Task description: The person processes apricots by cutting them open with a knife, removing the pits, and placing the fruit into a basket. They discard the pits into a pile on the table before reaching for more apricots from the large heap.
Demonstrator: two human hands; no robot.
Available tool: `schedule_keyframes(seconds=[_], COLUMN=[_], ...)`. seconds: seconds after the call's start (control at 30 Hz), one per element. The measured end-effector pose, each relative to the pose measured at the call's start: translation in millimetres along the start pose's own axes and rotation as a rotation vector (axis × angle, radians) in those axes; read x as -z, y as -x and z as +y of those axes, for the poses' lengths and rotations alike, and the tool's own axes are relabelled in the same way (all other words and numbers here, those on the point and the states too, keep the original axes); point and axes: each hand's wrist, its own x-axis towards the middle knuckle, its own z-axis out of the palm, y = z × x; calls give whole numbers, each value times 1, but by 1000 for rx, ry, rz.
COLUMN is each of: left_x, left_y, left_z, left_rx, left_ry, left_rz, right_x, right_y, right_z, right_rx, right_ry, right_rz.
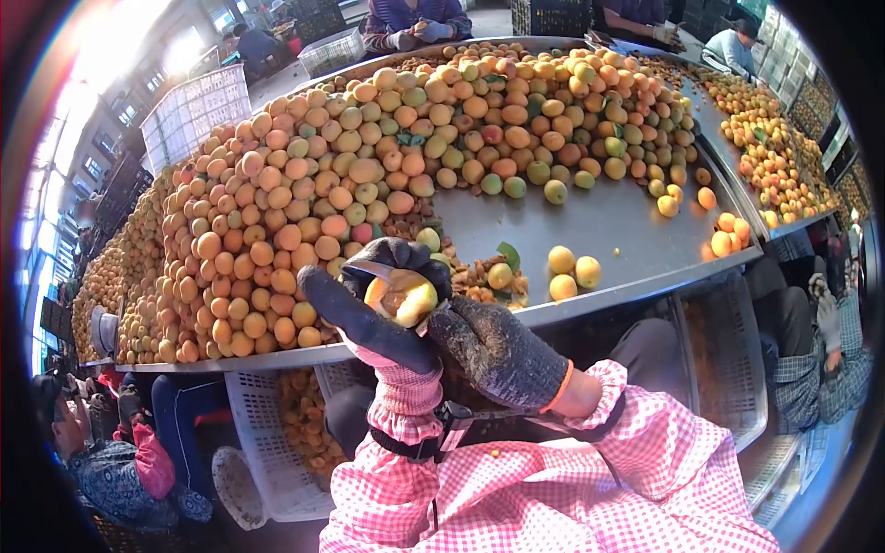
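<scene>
My left hand (358, 311), in a black glove, cups a split apricot (415, 300) above the table's front edge, its fingers wrapped behind the fruit and its thumb stretched out to the left. The apricot's cut side faces me and shows a brownish hollow. A thin grey strip like a small blade (367, 268) lies along the fruit's upper left. My right hand (502, 355), in a worn dark grey glove with an orange cuff, is closed with its fingertips against the apricot's lower right side. Scraps of fruit (475, 272) and a green leaf (509, 256) lie just beyond.
A large heap of apricots (350, 166) covers much of the metal table (516, 221). Three loose apricots (562, 260) sit near its front rim. White crates (267, 433) stand below, one with orange pieces. Other people (419, 23) sit around the table.
</scene>
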Motion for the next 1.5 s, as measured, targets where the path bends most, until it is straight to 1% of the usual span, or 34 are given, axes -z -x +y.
schedule_keyframes(seconds=[0.07, 0.13, 0.17, 0.2, 0.23, 0.27, 0.3, 0.33, 0.4, 0.47, 0.5, 0.53, 0.6, 0.63, 0.73, 0.77, 0.8, 0.83, 0.87, 0.9, 0.93, 0.97, 1.0, 1.03, 1.07, 1.1, 1.13, 1.2, 1.27, 1.3, 1.4, 1.43, 1.47, 1.5], left_x=[2, 15, 21, 27, 43, 53, 63, 69, 77, 85, 87, 84, 74, 82, 100, 102, 103, 98, 93, 86, 88, 90, 92, 85, 96, 100, 99, 92, 92, 97, 93, 98, 115, 128], left_y=[-18, -35, -44, -53, -65, -74, -84, -92, -100, -111, -121, -121, -114, -118, -121, -117, -113, -110, -107, -102, -101, -101, -102, -99, -104, -103, -101, -99, -101, -99, -101, -102, -99, -98], left_z=[-1, -5, -13, -21, -24, -35, -46, -55, -69, -76, -79, -81, -81, -84, -74, -79, -77, -70, -64, -64, -63, -63, -61, -52, -51, -51, -51, -36, -28, -34, -30, -33, -37, -38], left_rx=[159, 261, 299, 335, 423, 429, 495, 561, 572, 528, 635, 634, 386, 405, 463, 342, 337, 406, 475, 358, 351, 320, 284, 327, 441, 444, 445, 518, 556, 430, 335, 267, 192, 200], left_ry=[-4, 14, 119, 224, 354, 352, 459, 568, 567, 487, 720, 721, 246, 443, 348, 150, 153, 249, 344, 180, 182, 166, 152, 111, 376, 373, 363, 483, 465, 322, 206, 136, -156, -65], left_rz=[7, -87, -70, -51, -322, -315, -294, -271, -191, -47, -316, -314, 148, 126, 25, 130, 132, 127, 121, 222, 223, 249, 274, 178, -86, -53, -13, -2, 141, 180, 342, 374, 207, 79], right_x=[-11, -15, -14, -17, -21, -24, -22, -25, -33, -29, -34, -39, -53, -53, -44, -43, -43, -54, -57, -59, -61, -68, -64, -57, -52, -55, -60, -53, -61, -64, -71, -77, -76, -68], right_y=[-1, -1, -5, -7, -9, -11, -13, -10, -4, -13, -14, -15, -9, -11, -23, -26, -28, -26, -23, -22, -22, -18, -17, -20, -24, -23, -21, -39, -42, -42, -50, -44, -51, -65], right_z=[18, 32, 32, 39, 46, 54, 63, 83, 128, 129, 126, 123, 128, 131, 128, 124, 120, 118, 113, 107, 102, 109, 109, 108, 110, 112, 114, 98, 88, 84, 87, 98, 93, 86], right_rx=[-5, -82, -324, -330, -322, -313, -621, -631, 113, 18, -27, -65, -69, -25, 9, -106, -221, -358, -352, -371, -389, -23, -9, -153, -289, -6, 106, -559, -481, -431, -401, -174, -179, -368], right_ry=[-6, -305, -534, -538, -534, -529, -845, -847, -118, -269, -235, -200, -176, -176, -240, -213, -186, -390, -391, -412, -435, -129, -130, -346, -563, -269, -161, -673, -556, -413, -286, -183, -191, -390], right_rz=[35, 74, 3, -3, 24, 53, -72, -74, -187, -255, -197, -142, -63, -117, -237, -362, -486, -379, -381, -325, -270, -195, -197, -320, -452, -313, -245, -470, -441, -402, -417, -410, -409, -471])
